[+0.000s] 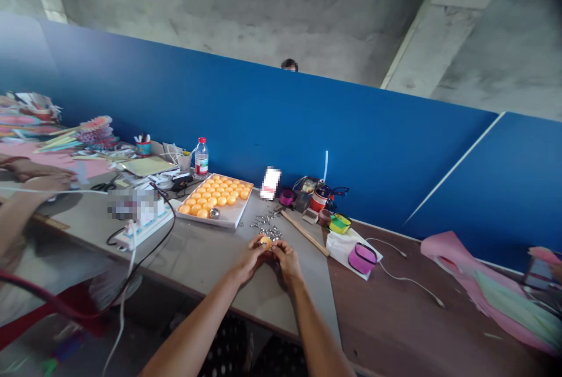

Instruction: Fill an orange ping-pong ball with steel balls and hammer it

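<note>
My left hand (pixel 252 255) is closed around an orange ball (pixel 266 242), which looks like a table tennis ball. Close against it, my right hand (pixel 286 260) pinches with its fingertips at the ball's right side; whatever is between them is too small to make out. Just beyond both hands lies a loose pile of small shiny metal pieces (pixel 268 226). To the left, a shallow white tray (pixel 232 216) holds several rows of similar orange balls (pixel 215 192), with a round silvery object (pixel 215 213) near its front edge.
A hammer (pixel 305 232) lies right of the metal pieces. Behind it stand small containers and a magenta-purple band (pixel 363 258). Left are a power strip (pixel 144 225), cables, a bottle (pixel 201 157) and another person's arm (pixel 26 189). A blue partition (pixel 246 113) borders the back.
</note>
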`<state>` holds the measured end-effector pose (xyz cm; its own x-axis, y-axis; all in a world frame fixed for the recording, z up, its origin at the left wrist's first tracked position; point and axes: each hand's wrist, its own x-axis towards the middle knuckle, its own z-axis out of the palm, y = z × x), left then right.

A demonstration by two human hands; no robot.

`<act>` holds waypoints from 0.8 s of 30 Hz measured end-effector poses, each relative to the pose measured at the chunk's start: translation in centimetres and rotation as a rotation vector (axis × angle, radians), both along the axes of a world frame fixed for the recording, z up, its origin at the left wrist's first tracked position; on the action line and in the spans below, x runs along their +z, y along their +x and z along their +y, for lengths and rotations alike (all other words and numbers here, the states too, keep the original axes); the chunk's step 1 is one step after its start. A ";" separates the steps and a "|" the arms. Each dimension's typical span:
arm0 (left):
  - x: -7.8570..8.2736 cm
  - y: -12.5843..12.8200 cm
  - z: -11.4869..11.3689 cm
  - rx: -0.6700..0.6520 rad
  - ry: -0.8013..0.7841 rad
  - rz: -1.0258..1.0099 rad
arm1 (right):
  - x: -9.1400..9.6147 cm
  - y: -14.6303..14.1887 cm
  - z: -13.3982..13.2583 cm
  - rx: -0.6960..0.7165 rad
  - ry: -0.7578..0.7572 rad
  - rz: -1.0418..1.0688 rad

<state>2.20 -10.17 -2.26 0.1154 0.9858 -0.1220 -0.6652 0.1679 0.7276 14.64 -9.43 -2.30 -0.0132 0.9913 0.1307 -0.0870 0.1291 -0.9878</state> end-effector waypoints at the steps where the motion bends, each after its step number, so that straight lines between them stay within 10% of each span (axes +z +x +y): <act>1: -0.1 0.0 0.0 0.000 0.002 -0.001 | 0.0 0.0 0.0 0.005 -0.012 0.004; 24: -0.8 0.1 0.2 0.067 0.096 0.205 | 0.1 -0.4 -0.1 0.030 -0.034 -0.043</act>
